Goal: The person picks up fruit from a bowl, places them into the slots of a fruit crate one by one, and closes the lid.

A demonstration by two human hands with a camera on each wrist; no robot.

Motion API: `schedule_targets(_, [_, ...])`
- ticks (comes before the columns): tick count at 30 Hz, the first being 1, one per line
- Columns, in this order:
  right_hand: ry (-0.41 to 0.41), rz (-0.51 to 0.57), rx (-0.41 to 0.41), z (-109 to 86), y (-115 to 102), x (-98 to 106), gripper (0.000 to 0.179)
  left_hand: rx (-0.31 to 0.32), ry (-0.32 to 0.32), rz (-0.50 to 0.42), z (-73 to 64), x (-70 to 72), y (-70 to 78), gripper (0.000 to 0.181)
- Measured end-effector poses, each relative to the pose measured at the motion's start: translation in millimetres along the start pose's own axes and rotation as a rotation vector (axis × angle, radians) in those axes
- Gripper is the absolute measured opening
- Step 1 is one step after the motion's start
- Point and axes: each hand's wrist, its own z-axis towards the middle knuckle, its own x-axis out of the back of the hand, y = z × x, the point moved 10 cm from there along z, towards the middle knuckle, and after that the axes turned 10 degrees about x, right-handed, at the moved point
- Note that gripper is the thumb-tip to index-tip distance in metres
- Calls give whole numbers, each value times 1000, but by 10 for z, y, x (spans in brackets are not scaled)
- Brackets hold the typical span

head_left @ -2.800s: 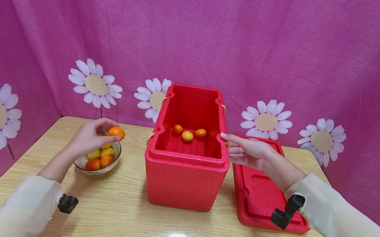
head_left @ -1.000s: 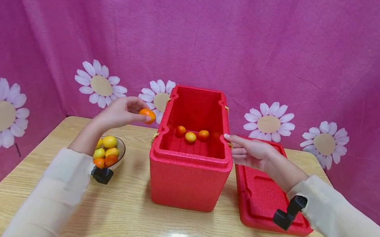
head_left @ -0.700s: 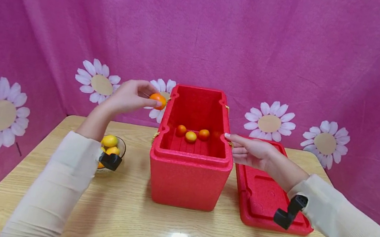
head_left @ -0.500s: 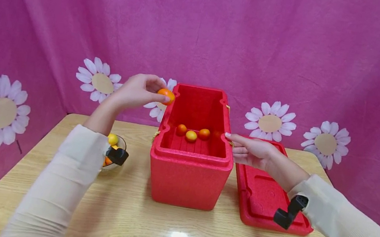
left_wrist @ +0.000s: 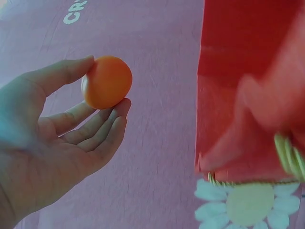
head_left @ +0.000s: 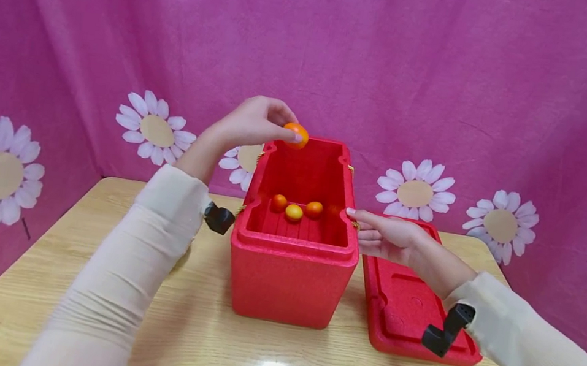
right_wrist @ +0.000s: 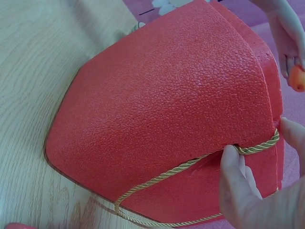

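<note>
My left hand [head_left: 251,122] pinches a small oval orange-coloured fruit [head_left: 296,136] between thumb and fingers, above the far left part of an open red foam box [head_left: 288,287]. In the left wrist view the fruit [left_wrist: 108,82] looks smooth and round. On the box floor lie two orange-red fruits [head_left: 314,210] and a yellow one [head_left: 293,212]. My right hand [head_left: 392,236] holds the box's right wall, its thumb at the rim notch. In the right wrist view its fingers [right_wrist: 233,167] press the outer side beside a gold rope [right_wrist: 162,176].
A red lid [head_left: 416,304] lies on the wooden table [head_left: 205,344] right of the box. Left of the box, the fruit bowl [head_left: 184,258] is almost wholly hidden behind my left sleeve [head_left: 113,283]. A pink curtain [head_left: 312,37] with white flowers hangs behind.
My left hand has carried the orange-coloured fruit up and right from the bowl to above the box. Its sleeve now covers the bowl. The right hand stays at the box wall.
</note>
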Motion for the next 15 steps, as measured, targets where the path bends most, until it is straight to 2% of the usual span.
schedule_targets(4, [-11, 2, 2, -15, -5, 5, 31, 5, -37, -11, 82, -84, 137, 30])
schedule_targets(7, [-14, 9, 4, -28, -14, 3, 28, 0, -54, -29, 155, -132, 239, 30])
schedule_targets(11, [-2, 4, -4, -54, -19, 5, 36, -19, -75, -52, 245, -183, 351, 31])
schedule_targets(15, [3, -5, -11, -81, -16, 9, 39, -4, -94, -42, 339, -246, 376, 32])
